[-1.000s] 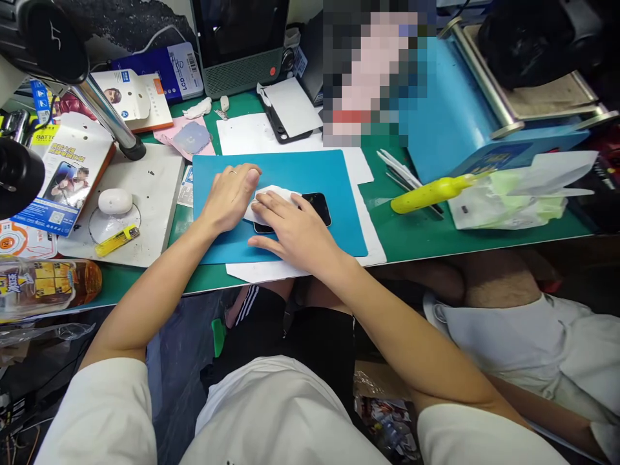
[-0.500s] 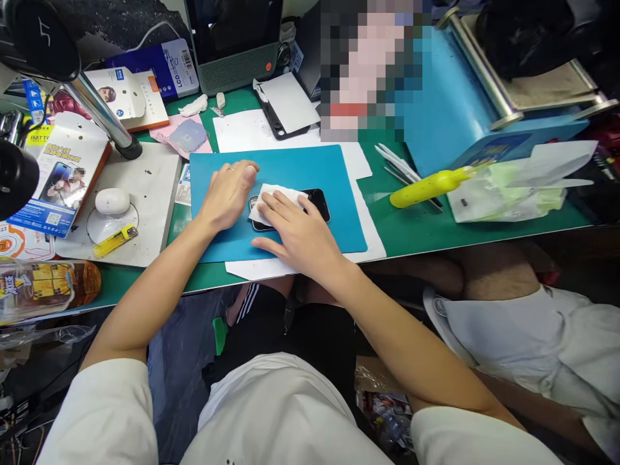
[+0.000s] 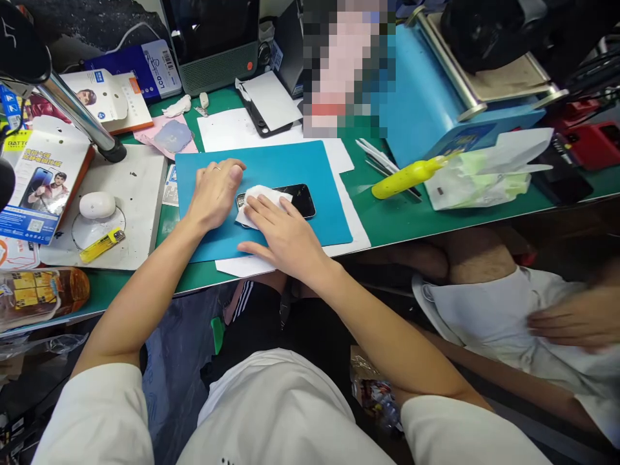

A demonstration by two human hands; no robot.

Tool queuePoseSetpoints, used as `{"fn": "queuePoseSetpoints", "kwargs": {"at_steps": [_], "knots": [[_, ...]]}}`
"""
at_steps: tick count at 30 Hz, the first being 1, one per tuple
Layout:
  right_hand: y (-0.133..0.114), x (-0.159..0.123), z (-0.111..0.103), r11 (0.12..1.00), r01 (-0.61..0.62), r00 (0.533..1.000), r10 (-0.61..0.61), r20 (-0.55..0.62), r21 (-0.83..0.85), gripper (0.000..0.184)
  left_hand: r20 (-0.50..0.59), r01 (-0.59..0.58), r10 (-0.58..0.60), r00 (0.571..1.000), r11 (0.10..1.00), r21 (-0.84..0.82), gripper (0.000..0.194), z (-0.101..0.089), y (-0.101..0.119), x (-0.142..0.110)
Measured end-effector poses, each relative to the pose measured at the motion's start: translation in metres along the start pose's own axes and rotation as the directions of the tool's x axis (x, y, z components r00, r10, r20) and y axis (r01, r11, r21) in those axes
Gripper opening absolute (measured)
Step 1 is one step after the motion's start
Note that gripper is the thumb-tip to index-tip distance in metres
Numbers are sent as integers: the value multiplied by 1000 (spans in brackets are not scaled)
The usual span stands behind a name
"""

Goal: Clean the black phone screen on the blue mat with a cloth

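The phone (image 3: 303, 201) lies flat under my right grip (image 3: 265, 227), its dark far-right end bare and its other end partly covered by a white wipe (image 3: 259, 197). My right grip is spread, palm down, fingers laid over the wipe, thumb held out toward me. My left grip (image 3: 223, 190) sits just left of the phone with fingers bent; I cannot tell whether it pinches anything or touches the phone's edge. Below both grips: a blue mat (image 3: 334, 216), over white paper (image 3: 359, 234), on the green worktop (image 3: 387, 226).

Right of my right grip, I note a yellow bottle (image 3: 407, 179), then a soft tissue pack (image 3: 477, 188). Left of my left grip: a rounded white case (image 3: 97, 205) and a yellow lighter (image 3: 103, 245). Well right, a co-worker's hand (image 3: 576, 320), blurred, is over pale shorts (image 3: 475, 310).
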State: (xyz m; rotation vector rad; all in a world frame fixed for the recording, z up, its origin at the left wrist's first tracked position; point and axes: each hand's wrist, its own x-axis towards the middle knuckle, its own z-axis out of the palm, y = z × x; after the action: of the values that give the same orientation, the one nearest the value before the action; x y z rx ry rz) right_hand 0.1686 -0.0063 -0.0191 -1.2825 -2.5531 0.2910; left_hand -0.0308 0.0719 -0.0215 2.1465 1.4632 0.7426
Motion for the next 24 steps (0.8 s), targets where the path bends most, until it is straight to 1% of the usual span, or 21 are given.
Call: {"fn": "queuePoseSetpoints", "kwargs": {"at_steps": [3, 5, 7, 9, 11, 14, 16, 18, 21, 24], "knots": [[-7, 14, 3, 1000, -5, 1000, 4, 12, 22, 83, -20, 6, -6, 1000, 1000, -16, 106, -1, -3, 1], [-14, 17, 4, 1000, -16, 1000, 16, 24, 24, 90, -29, 7, -8, 1000, 1000, -27, 104, -2, -4, 2], [-20, 10, 5, 1000, -13, 999, 12, 33, 27, 94, -28, 6, -6, 1000, 1000, -27, 104, -3, -5, 3], [-20, -5, 4, 999, -3, 1000, 2, 30, 43, 94, -22, 1, -2, 1000, 1000, -27, 105, -4, -5, 3], [-12, -24, 3, 998, -10, 1000, 8, 20, 68, 91, -23, 0, 0, 1000, 1000, -29, 105, -4, -4, 3], [13, -48, 0, 993, -60, 998, 60, 1, 105, 90, -25, 7, -7, 1000, 1000, -28, 103, -5, -3, 3], [30, -59, -2, 987, -111, 993, 115, -24, 117, 92, -19, 9, -9, 1000, 1000, -16, 102, -5, -3, 3], [42, -66, -3, 981, -151, 987, 156, -34, 120, 96, -9, 5, -5, 1000, 1000, 3, 102, -4, -3, 4], [43, -66, -2, 975, -193, 980, 196, -21, 113, 105, -5, -7, 7, 1000, 1000, 14, 102, -3, -4, 5], [31, -54, 4, 969, -225, 973, 228, -16, 102, 118, -7, -18, 18, 1000, 1000, 14, 104, -2, -4, 5]]}}
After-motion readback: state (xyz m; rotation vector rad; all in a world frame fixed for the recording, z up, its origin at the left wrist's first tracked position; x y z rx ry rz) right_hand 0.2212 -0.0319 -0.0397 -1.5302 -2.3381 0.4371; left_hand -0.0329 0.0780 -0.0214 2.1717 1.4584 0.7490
